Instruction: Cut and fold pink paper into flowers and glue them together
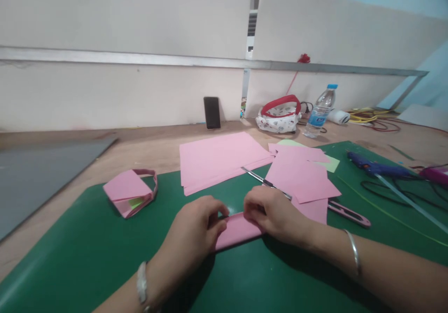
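Observation:
A folded pink paper strip [236, 231] lies on the green cutting mat [87, 252] right in front of me. My left hand [198, 226] curls over its left end, fingers pinched on the fold. My right hand [271, 212] presses its right end, fingers bent down onto the paper. A pink utility knife [346, 211] lies just behind my right hand, its blade pointing up left across the pink sheets. A finished pink paper basket with a handle [130, 192] rests on the mat to the left.
A stack of pink sheets [220, 159] and smaller pink pieces [301, 175] lie beyond my hands. A blue glue gun [376, 167] with cords is at right. A water bottle [319, 112], a pouch [279, 116] and a dark phone [212, 112] stand by the partition.

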The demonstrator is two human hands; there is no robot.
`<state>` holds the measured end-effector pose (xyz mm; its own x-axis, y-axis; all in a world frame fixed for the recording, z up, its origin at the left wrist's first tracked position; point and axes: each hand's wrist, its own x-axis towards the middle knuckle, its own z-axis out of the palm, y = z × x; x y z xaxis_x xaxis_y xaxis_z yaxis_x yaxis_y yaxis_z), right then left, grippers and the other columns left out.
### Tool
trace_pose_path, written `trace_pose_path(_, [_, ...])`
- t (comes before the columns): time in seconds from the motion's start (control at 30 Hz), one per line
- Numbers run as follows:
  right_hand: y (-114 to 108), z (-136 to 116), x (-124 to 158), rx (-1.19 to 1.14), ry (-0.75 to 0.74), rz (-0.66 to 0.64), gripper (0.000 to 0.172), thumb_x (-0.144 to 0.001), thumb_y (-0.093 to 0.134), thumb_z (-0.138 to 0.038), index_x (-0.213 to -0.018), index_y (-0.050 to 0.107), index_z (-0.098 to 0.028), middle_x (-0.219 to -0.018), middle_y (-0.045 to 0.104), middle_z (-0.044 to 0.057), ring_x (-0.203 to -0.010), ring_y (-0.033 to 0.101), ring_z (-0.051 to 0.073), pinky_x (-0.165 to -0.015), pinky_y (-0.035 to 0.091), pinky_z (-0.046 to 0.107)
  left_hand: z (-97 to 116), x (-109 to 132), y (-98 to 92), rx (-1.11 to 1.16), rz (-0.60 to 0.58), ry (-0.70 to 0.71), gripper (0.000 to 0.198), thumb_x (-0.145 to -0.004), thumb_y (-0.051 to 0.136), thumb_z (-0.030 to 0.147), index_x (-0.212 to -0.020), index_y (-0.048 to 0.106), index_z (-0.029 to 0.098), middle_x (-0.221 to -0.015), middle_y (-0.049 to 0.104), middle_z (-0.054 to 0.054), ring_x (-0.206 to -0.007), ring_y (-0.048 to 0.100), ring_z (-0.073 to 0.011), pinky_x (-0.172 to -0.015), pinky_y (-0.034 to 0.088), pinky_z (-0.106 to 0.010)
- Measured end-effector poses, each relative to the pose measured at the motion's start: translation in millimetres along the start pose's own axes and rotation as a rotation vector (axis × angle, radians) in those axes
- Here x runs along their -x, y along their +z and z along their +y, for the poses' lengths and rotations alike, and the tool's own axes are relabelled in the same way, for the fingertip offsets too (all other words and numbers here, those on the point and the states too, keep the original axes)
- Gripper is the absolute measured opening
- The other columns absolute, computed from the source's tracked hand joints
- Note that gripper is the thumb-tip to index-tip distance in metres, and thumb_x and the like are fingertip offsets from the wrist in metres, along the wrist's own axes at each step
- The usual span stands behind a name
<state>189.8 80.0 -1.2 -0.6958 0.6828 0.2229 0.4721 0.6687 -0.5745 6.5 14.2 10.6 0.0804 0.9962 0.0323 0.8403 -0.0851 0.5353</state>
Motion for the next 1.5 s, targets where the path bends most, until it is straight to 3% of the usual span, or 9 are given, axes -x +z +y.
trace_pose_path(0.13, [-1,-1,-2,0.001,-0.008,-0.009,0.019,-0.07,0.055,0.003,-0.065,0.058,-0.015,-0.067,0.056,-0.001,-0.067,0.05,0.012,-0.061,0.035,0.023,-1,-2,-1.4,0.003,-0.063,0.099,0.019,-0.077,0.049,0.015,-0.077,0.067,0.02,-0.07,0.053,0.0,-0.064,0.05,-0.0145,-0.058,0.034,-0.024])
trace_pose_path(0.27, [-1,1,-2,0.0,-0.005,-0.014,0.017,-0.07,0.058,0.002,-0.065,0.058,-0.015,-0.067,0.056,-0.001,-0.066,0.049,0.012,-0.061,0.036,0.023,-6,-3,-1.7,-0.076,-0.142,0.218,0.028,-0.085,0.046,0.024,-0.077,0.073,0.025,-0.068,0.046,0.001,-0.059,0.044,-0.0131,-0.053,0.027,-0.025])
trace_pose_path(0.4, [-2,2,-1,0.025,-0.036,0.014,0.015,-0.073,0.059,-0.003,-0.067,0.064,-0.016,-0.073,0.054,0.002,-0.072,0.049,0.014,-0.064,0.036,0.026,-8,-3,-0.6,-0.227,-0.059,0.306,0.032,-0.086,0.047,0.03,-0.069,0.072,0.023,-0.066,0.04,0.001,-0.059,0.037,-0.0134,-0.053,0.021,-0.027])
trace_pose_path(0.53, [1,-4,4,0.101,-0.245,-0.002,0.018,-0.076,0.055,-0.005,-0.07,0.067,-0.017,-0.075,0.054,0.004,-0.074,0.046,0.016,-0.063,0.036,0.028,-6,-4,1.3,-0.314,-0.019,0.369,0.04,-0.087,0.047,0.035,-0.056,0.068,0.022,-0.061,0.033,0.003,-0.057,0.032,-0.0131,-0.052,0.015,-0.029])
trace_pose_path(0.83, [6,-5,11,0.298,-0.404,-0.124,0.017,-0.079,0.05,-0.007,-0.072,0.063,-0.015,-0.075,0.053,0.005,-0.07,0.04,0.016,-0.06,0.03,0.029,-14,-5,5.8,-0.328,-0.058,0.341,0.041,-0.089,0.045,0.04,-0.059,0.068,0.023,-0.058,0.035,0.003,-0.054,0.032,-0.0128,-0.05,0.013,-0.03])
trace_pose_path(1.07, [-2,-26,21,0.56,-0.557,-0.205,0.023,-0.088,0.043,-0.01,-0.072,0.06,-0.012,-0.076,0.053,0.006,-0.07,0.036,0.018,-0.06,0.024,0.035,0,0,-5.4,-0.352,-0.141,0.284,0.038,-0.088,0.045,0.038,-0.063,0.069,0.022,-0.057,0.047,0.0,-0.054,0.039,-0.0135,-0.051,0.016,-0.029])
trace_pose_path(1.23, [-1,-33,27,0.651,-0.583,-0.282,0.019,-0.087,0.047,-0.013,-0.072,0.06,-0.013,-0.078,0.054,0.007,-0.071,0.037,0.019,-0.059,0.024,0.035,2,2,-6.5,-0.362,-0.153,0.29,0.034,-0.089,0.045,0.037,-0.071,0.07,0.023,-0.059,0.053,0.0,-0.056,0.043,-0.0141,-0.051,0.018,-0.029])
trace_pose_path(1.37, [6,-33,37,0.779,-0.511,-0.295,0.01,-0.08,0.055,-0.013,-0.075,0.063,-0.013,-0.074,0.056,0.008,-0.066,0.039,0.019,-0.054,0.021,0.033,-2,1,-3.6,-0.402,-0.148,0.328,0.038,-0.09,0.043,0.038,-0.068,0.069,0.023,-0.058,0.053,0.0,-0.056,0.044,-0.014,-0.051,0.017,-0.029])
trace_pose_path(1.5, [7,-37,52,0.895,-0.392,-0.256,0.014,-0.066,0.06,-0.008,-0.055,0.059,-0.015,-0.06,0.055,0.009,-0.055,0.039,0.017,-0.049,0.015,0.032,-3,0,-2.5,-0.404,-0.139,0.336,0.039,-0.091,0.041,0.036,-0.068,0.069,0.023,-0.058,0.052,0.0,-0.056,0.045,-0.0139,-0.051,0.017,-0.029])
